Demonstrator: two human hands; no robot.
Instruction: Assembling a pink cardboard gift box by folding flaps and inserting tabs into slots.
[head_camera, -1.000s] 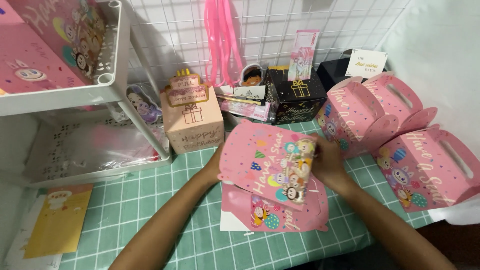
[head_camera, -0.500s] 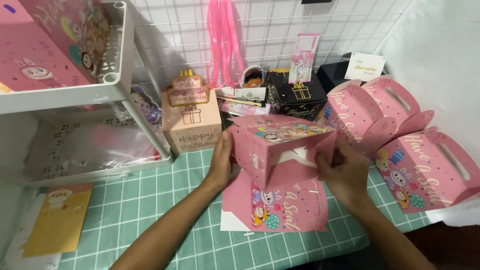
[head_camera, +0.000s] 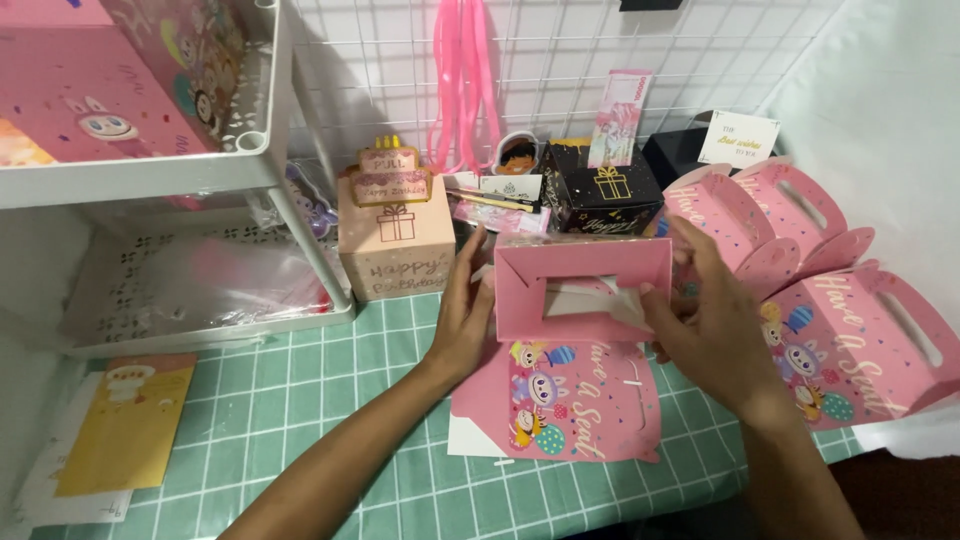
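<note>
A pink cardboard gift box with cartoon prints is held half folded above the green checked table. Its top face shows a rectangular cut-out. My left hand grips its left side. On the right side sits my right hand, with fingers at the cut-out's edge. Under the box lies a flat pink box blank with the same cartoon print, on top of a white sheet.
Folded pink handle boxes stand at the right. A peach cake-topped box and a black gift box stand at the back before a wire grid. A white shelf rack fills the left, with a yellow card below it.
The pink box went from a flat sheet held in both hands to a raised, half-formed box with its cut-out face towards me. My right hand has moved up to the cut-out.
</note>
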